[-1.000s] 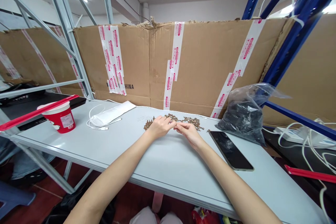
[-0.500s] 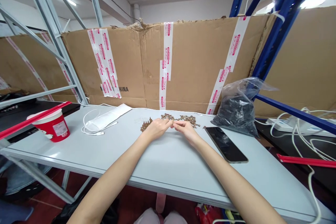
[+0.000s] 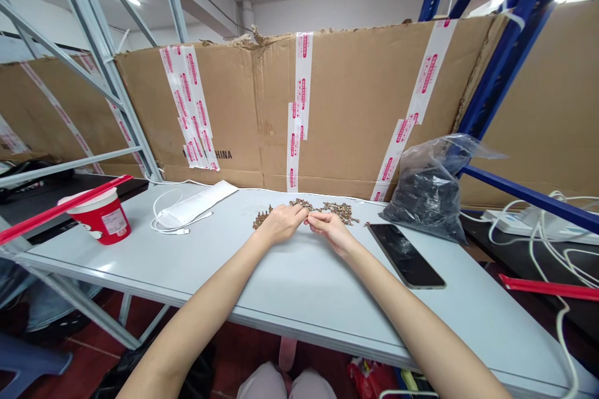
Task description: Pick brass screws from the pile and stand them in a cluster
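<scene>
My left hand [image 3: 282, 222] and my right hand [image 3: 330, 229] meet fingertip to fingertip above the grey table [image 3: 299, 287]. Both are pinched closed, and whatever small piece lies between the fingers is too small to make out. Left of my left hand stands a cluster of small brass-coloured pieces [image 3: 261, 218], many of them upright and pointed. Behind my fingers lies a loose heap of small metal parts [image 3: 302, 204]. A second heap of similar bronze-toned parts [image 3: 341, 212] spreads just beyond my right hand. Some tiny clear pieces [image 3: 255, 209] lie behind the upright cluster.
A black phone [image 3: 406, 255] lies right of my right forearm. Behind it sits a clear bag of dark items [image 3: 425, 196]. On the left are a red paper cup [image 3: 105, 218] and a white pouch with a cable [image 3: 196, 204]. A taped cardboard wall [image 3: 346, 106] closes the back.
The camera view has shifted slightly. My hands stay together over the same spot, with fingers still pinched and only small finger movement.
</scene>
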`<action>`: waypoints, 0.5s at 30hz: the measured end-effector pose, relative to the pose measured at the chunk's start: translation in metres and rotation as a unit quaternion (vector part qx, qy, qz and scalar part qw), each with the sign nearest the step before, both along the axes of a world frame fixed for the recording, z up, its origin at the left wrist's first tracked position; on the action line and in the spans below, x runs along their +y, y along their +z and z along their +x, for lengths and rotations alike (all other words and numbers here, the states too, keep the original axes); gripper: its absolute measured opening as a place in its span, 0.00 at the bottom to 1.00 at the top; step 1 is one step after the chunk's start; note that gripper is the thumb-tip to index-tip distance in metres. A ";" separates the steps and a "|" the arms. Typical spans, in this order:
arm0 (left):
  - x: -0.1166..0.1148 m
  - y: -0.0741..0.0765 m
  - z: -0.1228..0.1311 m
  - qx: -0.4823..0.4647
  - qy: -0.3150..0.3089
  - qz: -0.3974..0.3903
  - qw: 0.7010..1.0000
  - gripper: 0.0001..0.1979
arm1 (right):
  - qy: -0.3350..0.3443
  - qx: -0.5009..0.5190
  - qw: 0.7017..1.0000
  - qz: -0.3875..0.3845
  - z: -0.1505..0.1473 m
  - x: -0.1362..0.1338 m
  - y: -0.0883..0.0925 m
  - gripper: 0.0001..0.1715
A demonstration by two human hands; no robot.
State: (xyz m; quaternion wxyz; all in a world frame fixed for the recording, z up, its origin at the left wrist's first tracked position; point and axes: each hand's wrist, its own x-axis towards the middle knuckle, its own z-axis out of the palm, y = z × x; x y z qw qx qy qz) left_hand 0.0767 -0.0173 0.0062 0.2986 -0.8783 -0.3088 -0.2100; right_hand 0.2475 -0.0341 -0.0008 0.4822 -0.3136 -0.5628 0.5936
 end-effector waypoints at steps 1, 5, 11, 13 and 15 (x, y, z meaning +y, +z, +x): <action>0.000 -0.001 0.000 0.001 0.000 -0.009 1.000 0.12 | 0.011 0.002 1.000 -0.004 -0.001 -0.001 0.000 0.15; 0.002 -0.003 -0.001 -0.006 -0.008 -0.033 0.999 0.15 | 0.046 -0.007 0.999 -0.012 -0.003 -0.005 -0.001 0.14; 0.002 -0.004 0.000 -0.081 -0.018 -0.087 0.993 0.20 | -0.010 -0.085 0.994 0.075 -0.002 -0.002 0.002 0.16; 0.001 -0.005 0.003 -0.123 0.004 -0.127 0.984 0.20 | -0.044 -0.132 0.982 0.125 -0.001 0.000 0.003 0.14; 0.001 -0.006 0.007 -0.170 0.021 -0.180 0.969 0.20 | -0.089 -0.185 0.961 0.187 0.000 -0.002 0.003 0.12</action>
